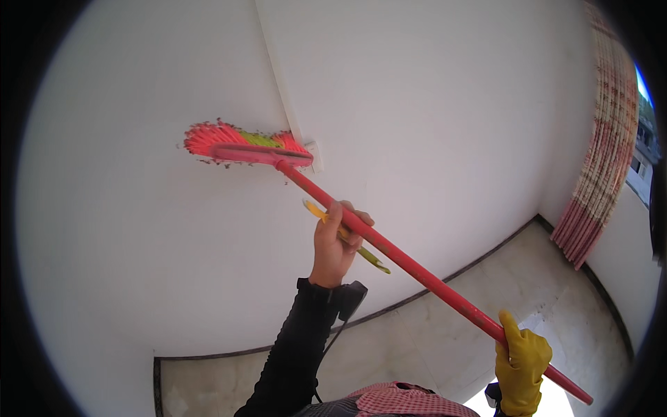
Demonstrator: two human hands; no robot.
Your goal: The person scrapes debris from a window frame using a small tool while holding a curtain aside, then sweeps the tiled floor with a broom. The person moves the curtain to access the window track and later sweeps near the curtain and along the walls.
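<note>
Left fingers (354, 240) and right fingers (536, 349) encircle the red broomstick (431, 281).

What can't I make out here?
Head view:
- Part of the slim yellow-green strip: covered by the bare left hand.
- Part of the small white wall fitting: behind the red-and-green bristled broom head.
- Stretch of the red pole: inside the yellow-gloved right hand.
- Top of the pink-and-beige patterned curtain: cut off by the picture's edge.

Left forearm (295, 347) extended upward, left hand (337, 243) bare, curled; right hand (522, 365) lower, gloved, clenched
</note>
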